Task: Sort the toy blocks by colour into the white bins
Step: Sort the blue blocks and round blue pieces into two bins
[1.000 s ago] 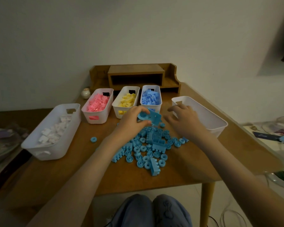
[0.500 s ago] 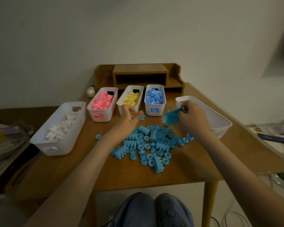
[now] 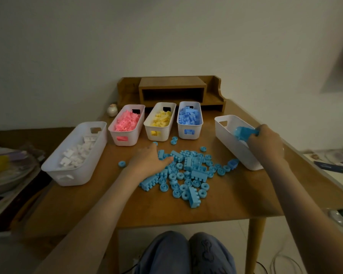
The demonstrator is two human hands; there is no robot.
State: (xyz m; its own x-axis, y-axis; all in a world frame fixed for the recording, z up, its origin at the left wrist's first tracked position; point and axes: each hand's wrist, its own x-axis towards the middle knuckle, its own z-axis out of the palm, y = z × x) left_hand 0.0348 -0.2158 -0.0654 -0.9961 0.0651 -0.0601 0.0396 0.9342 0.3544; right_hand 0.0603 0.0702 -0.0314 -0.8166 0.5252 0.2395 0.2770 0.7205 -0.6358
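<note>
On the tabletop, the step in hand is the drop into the big right-hand bin. Your right hand is over its opening, fingers curled round a blurred light-blue piece. Carry it past the near wall and let go low, inside the rim, so it does not bounce out. I judge this bin is meant for the light blue; its floor is hidden behind that wall. Your left hand lies palm down on the pile of light-blue blocks in the middle, fingers fairly straight and gripping nothing I can make out. Use it to gather the next pieces without nudging rings towards the front edge. The big left-hand bin holds a shallow layer of white blocks. Behind the pile stand three smaller bins in a row: the pink bin full of pink blocks, the yellow bin with yellow blocks, and the blue bin with darker blue blocks. One stray ring lies just left of your left hand.
</note>
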